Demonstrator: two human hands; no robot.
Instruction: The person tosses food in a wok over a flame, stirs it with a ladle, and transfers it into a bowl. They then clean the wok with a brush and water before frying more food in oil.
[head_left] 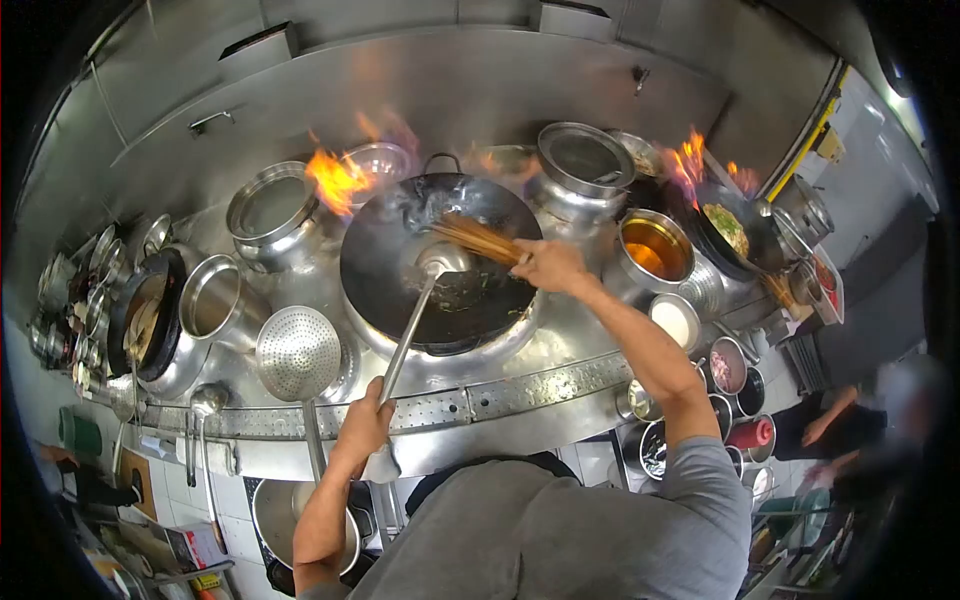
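A large black wok sits on the middle burner, with some liquid and small bits in its bottom. My left hand is closed round the handle of a long steel ladle, whose bowl lies inside the wok. Over the wok's right side, my right hand grips a bamboo brush, its bristles pointing left beside the ladle's bowl. Flames rise behind the wok's left edge.
A perforated strainer lies left of the wok. To the right stand a pot of orange liquid and another wok with food and flames. Another person's hand is at the far right. A lidded pot stands behind.
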